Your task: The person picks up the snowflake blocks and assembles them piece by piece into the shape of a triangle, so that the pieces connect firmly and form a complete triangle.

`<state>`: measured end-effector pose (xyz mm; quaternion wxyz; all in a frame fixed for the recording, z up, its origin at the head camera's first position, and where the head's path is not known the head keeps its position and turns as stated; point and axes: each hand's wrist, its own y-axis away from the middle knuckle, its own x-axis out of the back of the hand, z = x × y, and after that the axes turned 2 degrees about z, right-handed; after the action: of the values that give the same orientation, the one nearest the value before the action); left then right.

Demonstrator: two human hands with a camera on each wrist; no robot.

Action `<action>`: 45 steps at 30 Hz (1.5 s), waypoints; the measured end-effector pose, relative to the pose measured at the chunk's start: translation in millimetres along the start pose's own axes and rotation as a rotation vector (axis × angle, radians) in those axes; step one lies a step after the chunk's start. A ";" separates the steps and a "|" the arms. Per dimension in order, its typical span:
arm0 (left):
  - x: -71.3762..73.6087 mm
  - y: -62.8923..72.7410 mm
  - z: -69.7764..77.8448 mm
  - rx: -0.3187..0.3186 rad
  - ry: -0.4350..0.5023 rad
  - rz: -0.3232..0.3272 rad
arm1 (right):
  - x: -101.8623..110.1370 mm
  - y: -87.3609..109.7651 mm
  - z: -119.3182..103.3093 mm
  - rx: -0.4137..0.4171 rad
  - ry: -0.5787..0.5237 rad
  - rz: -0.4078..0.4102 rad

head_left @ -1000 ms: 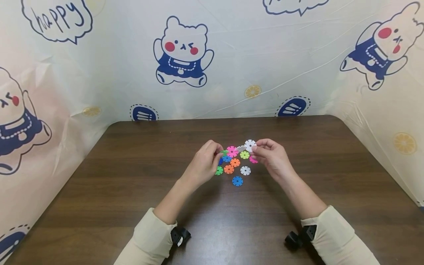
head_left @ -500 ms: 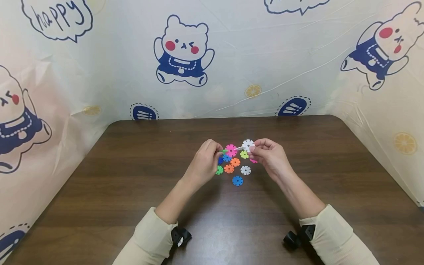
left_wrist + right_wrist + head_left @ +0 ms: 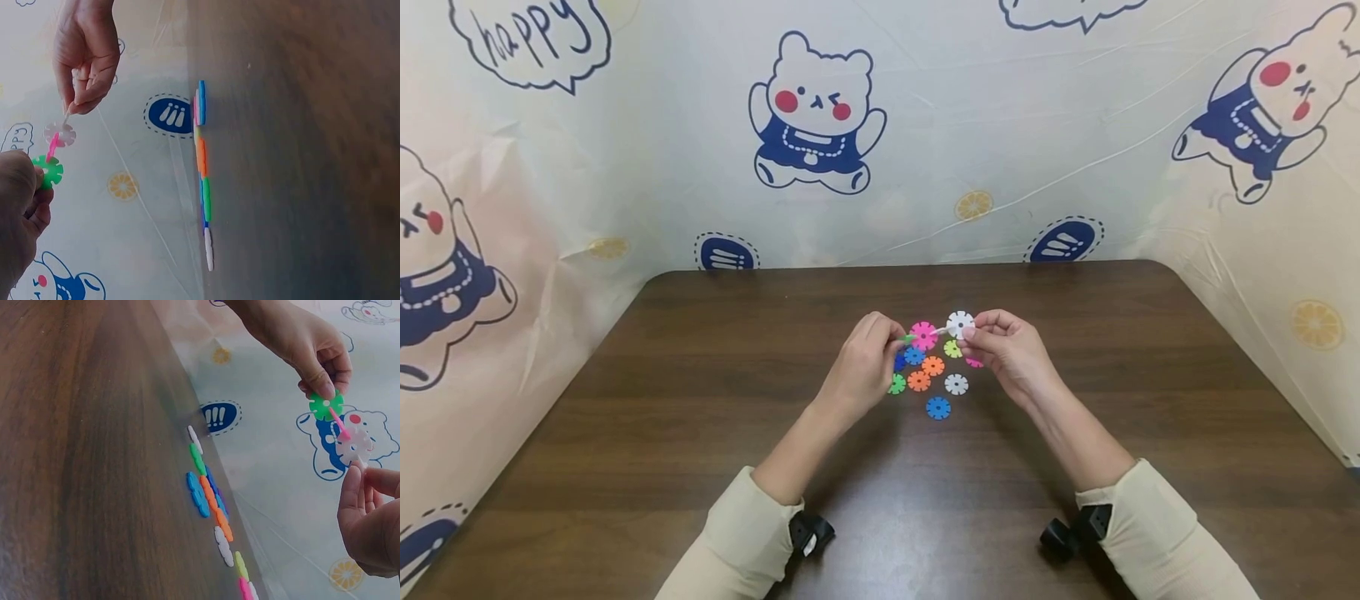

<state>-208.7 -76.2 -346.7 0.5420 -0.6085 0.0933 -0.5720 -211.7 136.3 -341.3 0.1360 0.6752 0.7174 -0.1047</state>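
Observation:
My left hand pinches a green notched plastic disc, seen edge-on in the head view. A pink disc slots into it. Beyond the pink disc comes a white disc turned edge-on to the head camera, then another white disc, face-on there. Thumb and fingers of my right hand pinch that last white disc. The short chain hangs between both hands, raised above the table. Below it lie loose discs, among them an orange disc and a yellow-green disc.
A blue disc lies nearest me, with a white disc just behind it. Close to my left hand is a green disc. The brown wooden table ends at a printed sheet hanging behind.
My right hand has moved slightly left, bringing its white disc closer to the pink one. Both hands also sit a little higher in the head view. The loose discs keep their arrangement.

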 end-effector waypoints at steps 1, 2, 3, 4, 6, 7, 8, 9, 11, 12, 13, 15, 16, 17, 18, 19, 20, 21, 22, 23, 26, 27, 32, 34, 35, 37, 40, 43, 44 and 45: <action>0.4 -0.3 -0.1 0.001 0.001 -0.001 | 0.0 -0.1 -0.5 -0.004 -0.004 -0.001; 0.9 -0.7 -0.2 0.003 0.002 -0.002 | 0.1 -0.4 -0.8 -0.007 -0.007 0.000; 1.4 -0.9 -0.4 0.003 0.001 -0.003 | 0.1 -0.5 -1.2 -0.010 -0.009 -0.004; 1.8 -1.3 -0.7 0.004 0.002 -0.002 | 0.5 -1.0 -1.4 -0.013 -0.011 -0.007; 2.9 -1.7 -1.2 0.004 0.006 0.006 | 1.3 -2.1 -1.2 -0.014 -0.005 -0.017; 3.5 -2.0 -1.6 0.003 0.009 0.010 | 1.9 -2.8 -1.0 -0.011 -0.002 -0.022; 3.9 -2.1 -2.3 0.002 0.010 0.016 | 2.8 -3.8 -0.6 -0.006 0.005 -0.027; 4.3 -2.1 -3.0 0.001 0.012 0.022 | 3.8 -4.9 -0.2 -0.002 0.015 -0.027; 5.1 -2.0 -4.5 0.000 0.014 0.034 | 6.9 -7.8 0.9 0.010 0.038 -0.034; 5.4 -1.8 -5.1 0.002 0.014 0.037 | 8.5 -9.4 1.5 0.015 0.053 -0.033; 5.8 -1.7 -5.7 0.005 0.013 0.039 | 10.5 -11.3 2.4 0.016 0.071 -0.030; 6.5 -1.1 -6.9 0.015 0.010 0.038 | 14.8 -15.3 4.3 0.012 0.125 -0.028; 6.9 -0.9 -7.1 0.021 0.009 0.036 | 17.0 -17.4 5.3 0.008 0.161 -0.028; 7.3 -0.7 -7.4 0.027 0.010 0.034 | 19.2 -19.5 6.5 0.000 0.201 -0.022; 7.7 -0.4 -7.7 0.032 0.009 0.031 | 21.7 -22.0 7.9 -0.009 0.245 -0.018; 8.2 -0.2 -7.9 0.037 0.009 0.029 | 24.4 -24.6 9.2 -0.020 0.294 -0.014; 8.6 0.0 -8.0 0.042 0.011 0.027 | 27.0 -27.1 10.3 -0.031 0.346 -0.012; 9.0 0.2 -7.9 0.046 0.013 0.026 | 29.9 -29.9 11.5 -0.042 0.403 -0.014; 9.5 0.2 -7.8 0.048 0.014 0.027 | 33.0 -32.7 12.5 -0.054 0.463 -0.021; 9.9 0.3 -7.8 0.050 0.014 0.028 | 36.0 -35.6 13.4 -0.066 0.517 -0.034; 10.9 0.7 -7.8 0.055 0.013 0.030 | 44.0 -42.9 14.9 -0.093 0.675 -0.076; 11.2 0.8 -7.9 0.054 0.013 0.031 | 46.3 -44.9 15.5 -0.097 0.728 -0.094; 11.7 2.0 -8.4 0.056 0.010 0.028 | 52.3 -52.1 17.7 -0.102 0.903 -0.136; 11.8 2.3 -8.4 0.057 0.010 0.027 | 53.3 -54.3 19.0 -0.108 0.934 -0.147; 11.9 2.4 -8.3 0.058 0.010 0.027 | 53.5 -55.2 19.6 -0.110 0.943 -0.153; 12.0 2.6 -8.3 0.058 0.011 0.027 | 53.9 -56.9 20.8 -0.110 0.955 -0.167; 12.0 2.8 -8.5 0.058 0.011 0.026 | 54.5 -59.3 22.3 -0.111 0.973 -0.187; 12.5 2.9 -8.4 0.064 0.011 0.022 | 54.5 -62.0 23.2 -0.113 1.015 -0.197; 12.9 2.8 -8.3 0.067 0.010 0.019 | 54.1 -62.7 23.2 -0.117 1.035 -0.198; 13.4 2.7 -8.0 0.071 0.010 0.017 | 53.6 -63.4 23.3 -0.117 1.056 -0.203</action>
<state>-209.3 -91.5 -342.7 0.5675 -0.5853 0.0809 -0.5734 -276.4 174.7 -383.4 -0.2166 0.5548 0.7543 0.2763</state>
